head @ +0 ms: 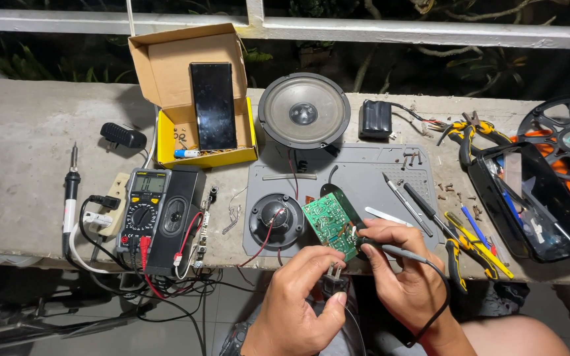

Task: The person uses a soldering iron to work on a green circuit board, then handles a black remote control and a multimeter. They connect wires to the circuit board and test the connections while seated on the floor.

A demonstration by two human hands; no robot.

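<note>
I see left hand (301, 300) fingers curled shut on small black two-prong plug (333, 282), right hand (400, 264) pinching grey probe-like tool with black cable (390, 251) against green rectangular circuit board (333, 225), board tilted over front edge of grey work mat (364, 173), beside small black round speaker (276, 219)

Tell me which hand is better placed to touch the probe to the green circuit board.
Right. The right hand already grips the black probe with its tip at the edge of the green circuit board. The left hand is busy pinching a small black plug below the board.
</note>
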